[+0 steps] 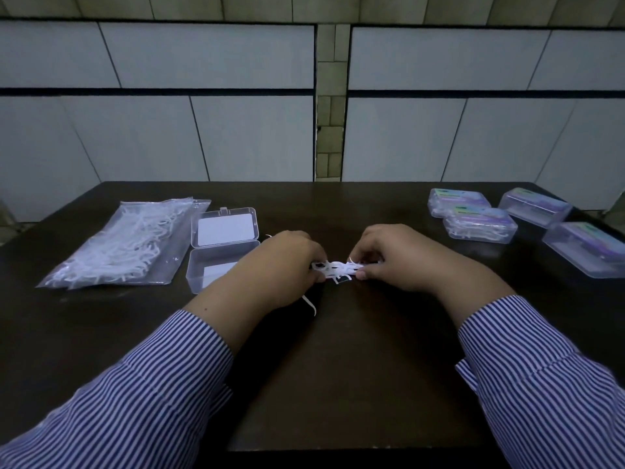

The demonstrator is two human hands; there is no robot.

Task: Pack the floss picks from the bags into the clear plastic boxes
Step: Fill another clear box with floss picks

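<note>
A small bundle of white floss picks (338, 269) lies low over the middle of the dark table (338, 367), held from both ends. My left hand (280, 265) pinches its left end and my right hand (395, 255) pinches its right end. One loose pick (309, 303) lies on the table just below my left hand. An open clear plastic box (216, 262), lid flipped back, sits left of my left hand and is partly hidden by it. Farther left lies a clear bag of floss picks (121, 245).
Several closed clear boxes with coloured labels, such as the middle one (480, 225), sit at the table's right rear. A tiled wall rises behind the table. My striped sleeves cover the near left and right of the table.
</note>
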